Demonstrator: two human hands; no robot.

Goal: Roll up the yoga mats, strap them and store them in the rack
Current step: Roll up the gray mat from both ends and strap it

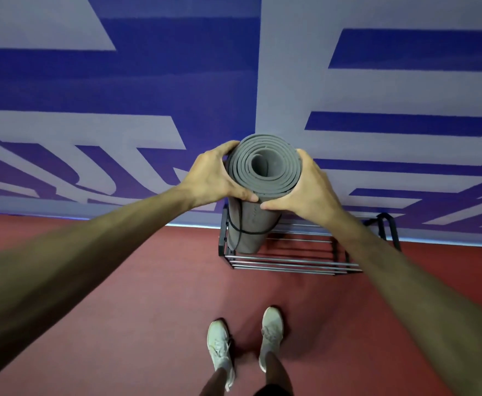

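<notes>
Mat (262, 178), rolled and strapped, stands upright in the rack (294, 261), left hand (214, 178) and right hand (308, 190) gripping its top.

A grey yoga mat (250, 221) is rolled up tight and is stood on end at the left end of the rack (297, 265). Its round top is turned up, and the rings of the roll are seen. A thin black strap (251, 232) is wrapped around its lower part. The rack is made of a black frame and silver bars.
</notes>
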